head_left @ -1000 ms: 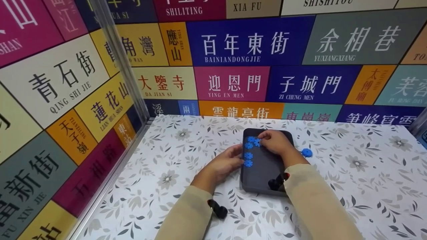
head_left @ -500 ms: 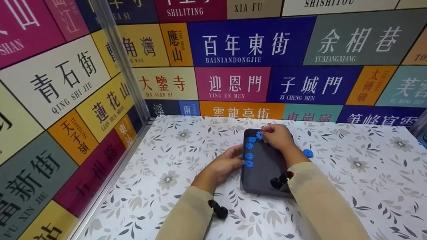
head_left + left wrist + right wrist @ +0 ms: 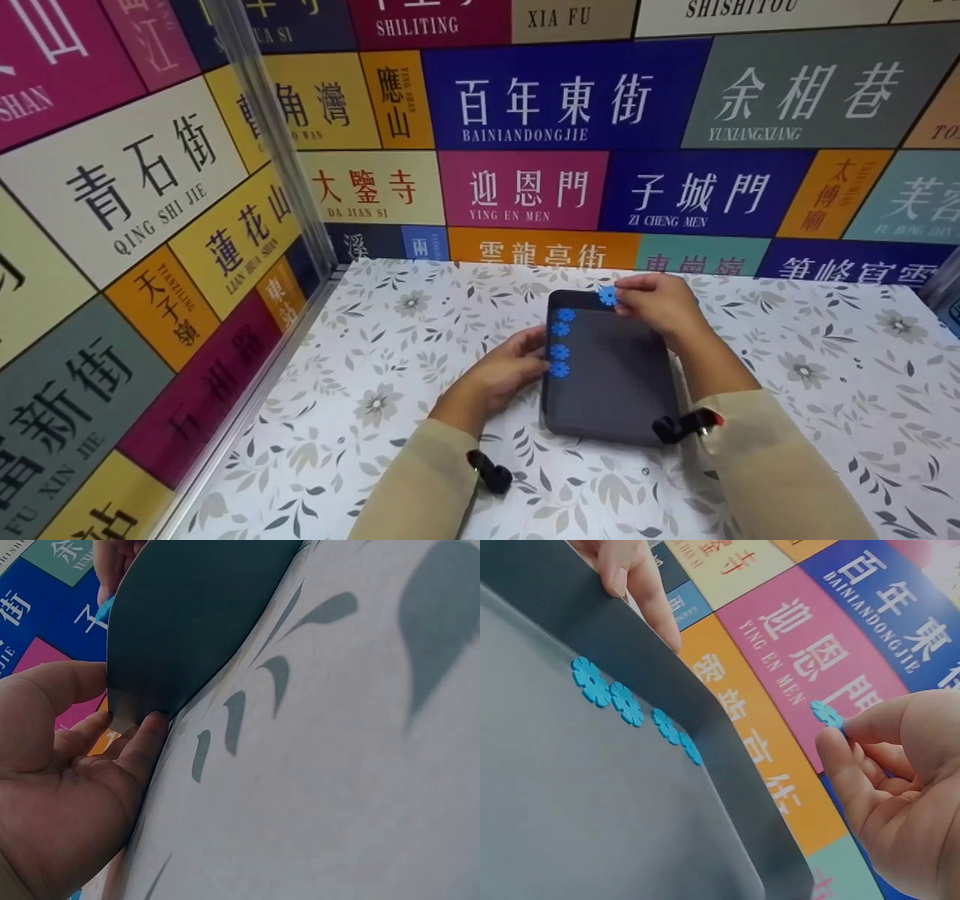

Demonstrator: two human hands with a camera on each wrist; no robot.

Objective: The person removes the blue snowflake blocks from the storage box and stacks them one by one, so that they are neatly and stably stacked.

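Observation:
A dark grey rectangular tray (image 3: 611, 375) lies on the table. Along its left inner side sit several blue snowflake discs (image 3: 559, 351), notched like flowers; the right wrist view shows them flat near the wall (image 3: 594, 681). My left hand (image 3: 504, 369) holds the tray's left side, thumb at the rim and fingers against the outer wall, as the left wrist view (image 3: 82, 742) shows. Over the tray's far edge, my right hand (image 3: 656, 304) pinches another blue snowflake disc (image 3: 607, 295) between thumb and finger, raised above the rim in the right wrist view (image 3: 826, 714).
The table (image 3: 375, 465) has a white cloth with grey leaves and flowers. Coloured wall panels (image 3: 525, 187) with place names stand behind and to the left. A sliver of blue (image 3: 697, 301) shows behind my right hand. Small black devices (image 3: 491, 472) sit at both wrists.
My right hand has lifted a blue snowflake disc from the tray's far left part and carried it right and away, toward the far rim. My left hand stays at the tray's side.

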